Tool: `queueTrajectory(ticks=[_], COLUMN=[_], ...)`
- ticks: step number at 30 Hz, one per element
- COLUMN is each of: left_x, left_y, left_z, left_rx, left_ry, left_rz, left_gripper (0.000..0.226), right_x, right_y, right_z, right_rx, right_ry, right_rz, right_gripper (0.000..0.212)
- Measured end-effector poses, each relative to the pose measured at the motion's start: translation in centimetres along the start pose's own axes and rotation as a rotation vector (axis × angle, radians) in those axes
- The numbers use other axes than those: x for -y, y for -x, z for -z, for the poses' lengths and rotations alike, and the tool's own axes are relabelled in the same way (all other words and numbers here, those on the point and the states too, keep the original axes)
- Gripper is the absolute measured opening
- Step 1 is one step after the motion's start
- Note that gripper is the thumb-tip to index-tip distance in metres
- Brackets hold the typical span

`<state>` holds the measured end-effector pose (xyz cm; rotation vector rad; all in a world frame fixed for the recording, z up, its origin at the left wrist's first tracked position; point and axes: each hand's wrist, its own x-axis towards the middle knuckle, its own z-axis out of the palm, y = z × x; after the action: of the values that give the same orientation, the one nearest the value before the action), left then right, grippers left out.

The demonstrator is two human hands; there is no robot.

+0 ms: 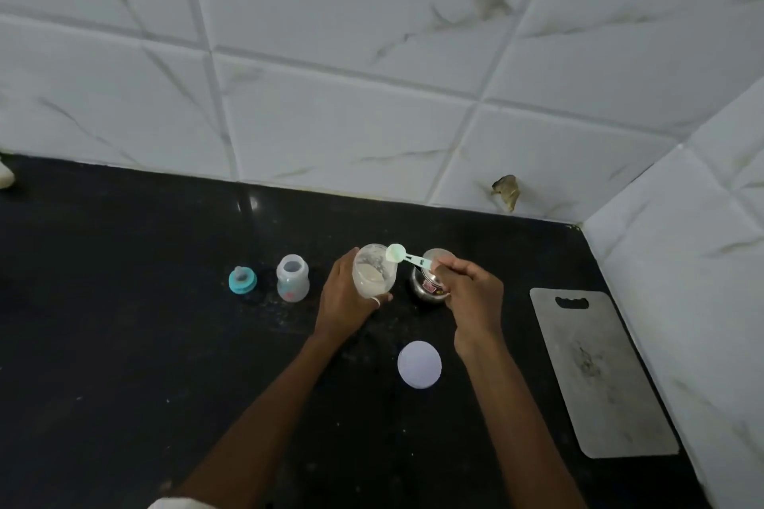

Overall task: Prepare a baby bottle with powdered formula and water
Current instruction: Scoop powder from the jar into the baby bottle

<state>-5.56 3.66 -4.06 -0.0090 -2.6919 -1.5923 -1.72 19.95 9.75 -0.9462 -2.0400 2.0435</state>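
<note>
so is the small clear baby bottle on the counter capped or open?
Open. The small clear baby bottle stands upright with its bare mouth showing, and the teal nipple ring lies on the black counter beside it, apart.

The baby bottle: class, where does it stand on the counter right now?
In the head view the baby bottle stands open, left of centre on the black counter, between the teal nipple ring and the left hand.

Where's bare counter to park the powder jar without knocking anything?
Widest bare counter lies in front of the baby bottle and teal nipple cap. Another strip runs between the white lid and the cutting board. It is crowded between the left hand with the jar, the right hand and the steel pot.
</note>
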Motion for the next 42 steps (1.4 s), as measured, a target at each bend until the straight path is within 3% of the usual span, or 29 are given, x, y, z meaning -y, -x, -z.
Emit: queueTrajectory(ticks=[7, 11, 13, 16, 20, 24, 34, 38, 42], left_x=[1.5, 0.5, -0.2, -0.8, -0.9, -0.1, 3.8, 7.1, 5.4], left_y=[-0.5, 0.4, 1.2, 2.5, 3.4, 3.2, 2.3, 1.4, 1.6], left_z=[-0.8, -0.6, -0.2, 1.4, 4.5, 7.4, 8.9, 7.9, 8.3], left_rx=[0.017, 0.064, 0.067, 0.011, -0.218, -0.345, -0.154, -0.127, -0.149], left_ry=[0.011, 0.029, 0.043, -0.005, -0.137, -0.045, 0.142, 0.108, 0.102], left_rz=[0.085, 0.106, 0.088, -0.014, -0.120, -0.003, 0.254, 0.286, 0.243], left_gripper=[0.098, 0.131, 0.137, 0.121, 0.103, 0.108, 0.110, 0.096, 0.061], right_x=[-0.7, -0.7, -0.6, -0.2, 0.1, 0.1, -1.2, -1.5, -1.2], right_y=[-0.7, -0.8, -0.8, -0.5, -0.2, 0.2, 0.9, 1.1, 1.6], right_z=[0.2, -0.1, -0.1, -0.4, -1.5, -2.6, -4.1, -4.0, -3.9], right_rx=[-0.012, -0.007, 0.000, 0.039, 0.069, 0.112, 0.140, 0.122, 0.109], right_ry=[-0.003, -0.004, -0.008, -0.028, -0.044, -0.038, -0.002, 0.003, 0.004], right_rz=[-0.001, -0.017, -0.024, -0.011, 0.010, 0.035, -0.010, -0.023, -0.032], right_gripper=[0.015, 0.015, 0.015, 0.016, 0.012, 0.010, 0.011, 0.012, 0.012])
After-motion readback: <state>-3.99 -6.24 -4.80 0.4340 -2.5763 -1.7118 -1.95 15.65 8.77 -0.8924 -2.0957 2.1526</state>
